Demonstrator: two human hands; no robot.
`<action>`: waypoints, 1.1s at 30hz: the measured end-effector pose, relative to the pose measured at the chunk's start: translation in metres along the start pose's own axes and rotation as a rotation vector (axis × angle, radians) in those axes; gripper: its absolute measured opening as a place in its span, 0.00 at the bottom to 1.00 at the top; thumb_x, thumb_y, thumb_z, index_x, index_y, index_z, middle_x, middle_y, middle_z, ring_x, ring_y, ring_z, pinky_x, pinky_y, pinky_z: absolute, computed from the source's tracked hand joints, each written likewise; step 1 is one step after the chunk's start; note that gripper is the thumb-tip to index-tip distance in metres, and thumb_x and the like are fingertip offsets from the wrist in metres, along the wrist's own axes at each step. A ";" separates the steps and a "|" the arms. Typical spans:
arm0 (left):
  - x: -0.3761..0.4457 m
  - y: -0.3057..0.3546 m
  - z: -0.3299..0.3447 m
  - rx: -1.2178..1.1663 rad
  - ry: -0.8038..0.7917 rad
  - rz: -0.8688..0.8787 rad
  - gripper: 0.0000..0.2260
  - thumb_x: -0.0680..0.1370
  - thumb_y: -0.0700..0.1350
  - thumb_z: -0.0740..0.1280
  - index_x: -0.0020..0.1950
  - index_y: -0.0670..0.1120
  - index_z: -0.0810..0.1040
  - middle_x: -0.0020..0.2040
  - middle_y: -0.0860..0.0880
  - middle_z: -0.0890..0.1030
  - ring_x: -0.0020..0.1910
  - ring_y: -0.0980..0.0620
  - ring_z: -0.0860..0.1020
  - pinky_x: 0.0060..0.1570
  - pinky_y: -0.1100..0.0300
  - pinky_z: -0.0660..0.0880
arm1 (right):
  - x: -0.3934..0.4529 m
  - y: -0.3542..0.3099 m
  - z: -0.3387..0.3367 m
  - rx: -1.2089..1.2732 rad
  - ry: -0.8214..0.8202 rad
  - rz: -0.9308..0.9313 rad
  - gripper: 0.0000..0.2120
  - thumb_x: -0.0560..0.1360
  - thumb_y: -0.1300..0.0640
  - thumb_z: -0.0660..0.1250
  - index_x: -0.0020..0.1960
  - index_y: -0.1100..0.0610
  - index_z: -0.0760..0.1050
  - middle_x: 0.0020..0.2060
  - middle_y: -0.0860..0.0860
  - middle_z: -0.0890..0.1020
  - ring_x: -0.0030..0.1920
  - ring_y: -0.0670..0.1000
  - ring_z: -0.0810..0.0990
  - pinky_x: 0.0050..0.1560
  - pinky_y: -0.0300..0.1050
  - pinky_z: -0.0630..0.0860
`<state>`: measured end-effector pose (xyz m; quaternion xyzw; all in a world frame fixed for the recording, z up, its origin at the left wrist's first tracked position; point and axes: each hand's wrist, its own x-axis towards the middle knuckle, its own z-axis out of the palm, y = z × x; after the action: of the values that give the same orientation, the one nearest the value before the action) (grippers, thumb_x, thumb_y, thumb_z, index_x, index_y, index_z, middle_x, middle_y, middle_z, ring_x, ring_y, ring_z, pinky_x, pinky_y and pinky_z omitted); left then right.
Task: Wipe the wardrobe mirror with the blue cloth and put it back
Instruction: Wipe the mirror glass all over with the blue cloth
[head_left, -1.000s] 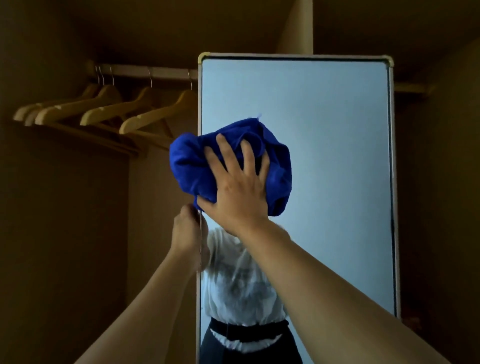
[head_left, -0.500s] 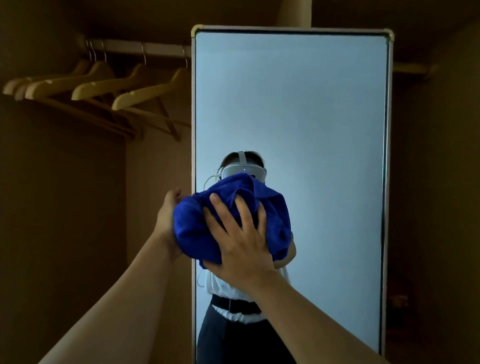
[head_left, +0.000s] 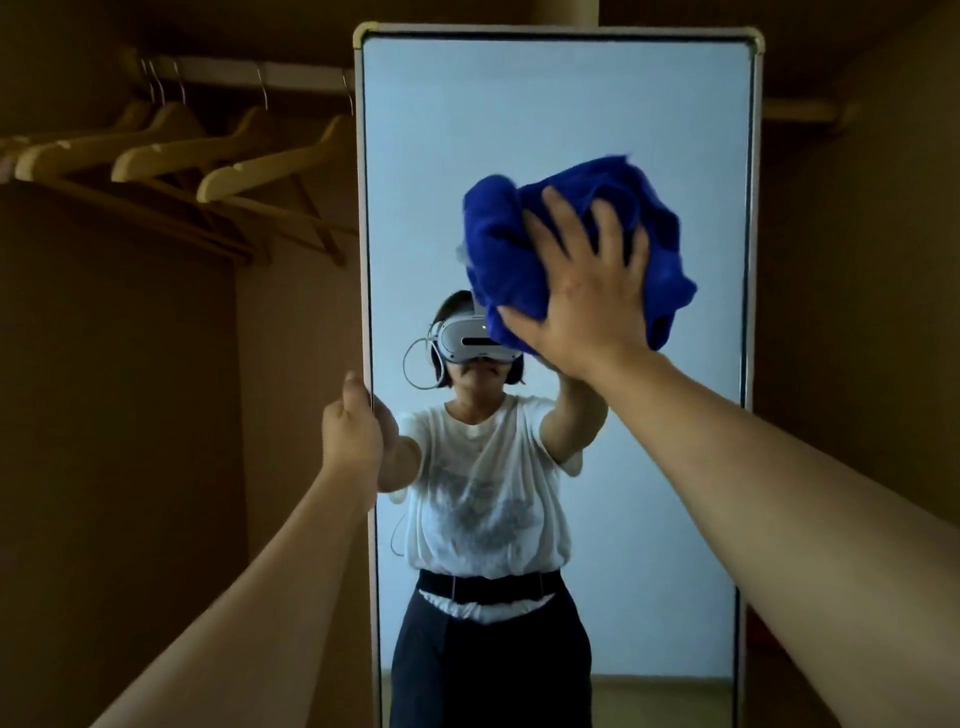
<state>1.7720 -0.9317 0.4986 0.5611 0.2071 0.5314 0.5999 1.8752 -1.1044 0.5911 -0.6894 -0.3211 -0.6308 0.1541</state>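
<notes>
Mirror (head_left: 597, 93) stands in a dim wardrobe, blue cloth (head_left: 519, 249) pressed on.

Blue cloth (head_left: 566, 244) under right hand (head_left: 587, 291), now higher, rightward.

Open glass above and right of the blue cloth (head_left: 571, 249) on the mirror (head_left: 623, 104). Left edge taken by the left hand (head_left: 353, 431). Beyond it, wooden hangers (head_left: 260, 171) crowding the rail (head_left: 249, 83).

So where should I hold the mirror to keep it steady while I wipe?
Grip the mirror by its left frame edge, coming from the left side, as the left hand does now. The frame is a thin upright strip that fingers can wrap, and it stays clear of the blue cloth under the right hand.
</notes>
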 end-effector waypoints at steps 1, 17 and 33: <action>-0.003 -0.004 0.003 0.015 0.048 0.027 0.19 0.81 0.55 0.52 0.33 0.49 0.67 0.22 0.53 0.74 0.23 0.59 0.72 0.30 0.61 0.66 | 0.001 0.005 0.001 -0.002 0.012 0.032 0.38 0.68 0.34 0.59 0.73 0.51 0.63 0.74 0.50 0.63 0.71 0.63 0.60 0.66 0.67 0.55; -0.007 -0.005 0.008 -0.026 0.143 0.084 0.17 0.79 0.52 0.52 0.31 0.49 0.65 0.24 0.51 0.74 0.29 0.52 0.70 0.39 0.55 0.72 | -0.145 0.027 0.023 0.053 0.090 0.078 0.38 0.68 0.32 0.60 0.72 0.52 0.63 0.71 0.53 0.69 0.68 0.62 0.63 0.63 0.68 0.61; -0.002 -0.008 0.011 -0.015 0.132 0.054 0.15 0.80 0.53 0.50 0.37 0.51 0.66 0.36 0.53 0.70 0.35 0.57 0.69 0.46 0.54 0.65 | -0.090 0.036 0.018 0.067 0.167 0.529 0.36 0.69 0.37 0.62 0.71 0.55 0.67 0.71 0.52 0.68 0.69 0.64 0.66 0.66 0.70 0.60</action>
<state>1.7834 -0.9368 0.4939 0.5256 0.2269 0.5850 0.5745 1.9122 -1.1419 0.5084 -0.6894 -0.1368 -0.6123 0.3621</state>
